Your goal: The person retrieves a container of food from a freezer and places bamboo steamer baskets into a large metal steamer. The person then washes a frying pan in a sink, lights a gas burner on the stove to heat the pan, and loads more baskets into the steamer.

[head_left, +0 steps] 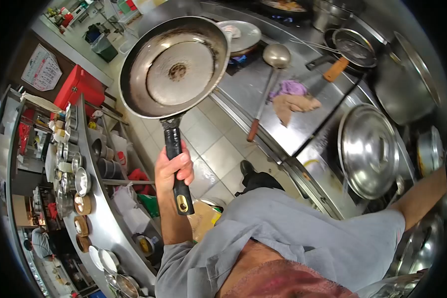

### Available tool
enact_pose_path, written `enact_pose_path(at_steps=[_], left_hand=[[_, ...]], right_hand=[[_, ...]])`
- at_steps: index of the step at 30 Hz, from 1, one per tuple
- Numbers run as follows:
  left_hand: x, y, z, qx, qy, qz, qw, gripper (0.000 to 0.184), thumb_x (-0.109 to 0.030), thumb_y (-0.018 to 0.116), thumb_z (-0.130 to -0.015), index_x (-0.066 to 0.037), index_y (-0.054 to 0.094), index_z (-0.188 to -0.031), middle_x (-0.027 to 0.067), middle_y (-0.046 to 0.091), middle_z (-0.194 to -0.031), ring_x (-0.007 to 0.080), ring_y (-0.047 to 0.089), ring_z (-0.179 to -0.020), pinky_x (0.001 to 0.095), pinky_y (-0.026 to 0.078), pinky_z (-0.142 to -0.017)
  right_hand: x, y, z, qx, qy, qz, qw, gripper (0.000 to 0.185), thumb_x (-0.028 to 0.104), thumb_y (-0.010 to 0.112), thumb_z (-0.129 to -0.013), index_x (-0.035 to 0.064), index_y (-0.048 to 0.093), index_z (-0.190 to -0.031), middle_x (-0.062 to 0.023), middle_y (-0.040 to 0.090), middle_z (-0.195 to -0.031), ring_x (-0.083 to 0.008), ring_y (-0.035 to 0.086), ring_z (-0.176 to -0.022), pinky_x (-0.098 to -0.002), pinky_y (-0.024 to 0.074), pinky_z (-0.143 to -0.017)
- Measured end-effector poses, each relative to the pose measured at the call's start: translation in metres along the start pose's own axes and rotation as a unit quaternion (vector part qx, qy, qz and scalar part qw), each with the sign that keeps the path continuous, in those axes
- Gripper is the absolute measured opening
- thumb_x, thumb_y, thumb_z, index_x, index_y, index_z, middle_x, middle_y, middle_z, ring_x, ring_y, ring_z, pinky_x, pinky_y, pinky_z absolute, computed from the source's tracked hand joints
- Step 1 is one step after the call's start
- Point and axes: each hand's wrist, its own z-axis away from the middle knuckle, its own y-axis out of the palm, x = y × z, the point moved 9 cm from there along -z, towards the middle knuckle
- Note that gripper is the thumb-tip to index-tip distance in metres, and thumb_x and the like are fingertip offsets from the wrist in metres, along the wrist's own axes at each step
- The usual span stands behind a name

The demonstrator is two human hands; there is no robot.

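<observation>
My left hand [174, 166] is closed around the black handle of a frying pan [181, 69]. The pan is raised above the floor, and its worn inside with a dark burnt spot in the middle faces me. My right arm reaches out to the right, and the hand itself is cut off at the edge of the view. Close to that arm, a large domed metal lid [370, 151] leans at the back of the steel counter. A ladle [277, 57] with a wooden grip lies on the counter, beside a purple cloth [293, 88] and a brown cloth [293, 107].
A strainer [355, 47] rests over a pan near a large pot [407, 79]. Behind the frying pan, a round lid [243, 36] covers a pan by a blue flame. At left, a steel shelf [104, 198] bears bowls and steamers. Another person [42, 243] is far left.
</observation>
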Motion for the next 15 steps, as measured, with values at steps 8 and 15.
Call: enact_pose_path(at_steps=[8,15], left_hand=[[-0.126,-0.134,-0.065,-0.149,0.065,-0.055,0.985,0.026,-0.008,0.061,-0.079,-0.003,0.043,-0.098,0.0004,0.04,-0.059,0.0062,0.034,-0.039,0.0235,0.033,-0.034],[-0.219,-0.281,-0.129,-0.206,0.096,-0.089,0.97,0.026,-0.008,0.062,-0.078,-0.002,0.043,-0.095,0.0002,0.04,-0.058,0.0068,0.035,-0.038,0.0239,0.034,-0.033]], right_hand=[[0.121,0.329,0.158,0.145,0.044,-0.248,0.957,0.019,0.016,0.056,-0.084,0.0004,0.061,-0.094,-0.0082,0.062,-0.095,-0.0182,0.058,-0.084,-0.0286,0.0452,-0.075],[0.329,0.545,0.251,0.343,-0.097,-0.395,0.846,0.016,0.015,0.06,-0.083,0.0029,0.064,-0.092,-0.0102,0.061,-0.086,-0.0227,0.058,-0.079,-0.0315,0.0474,-0.068]])
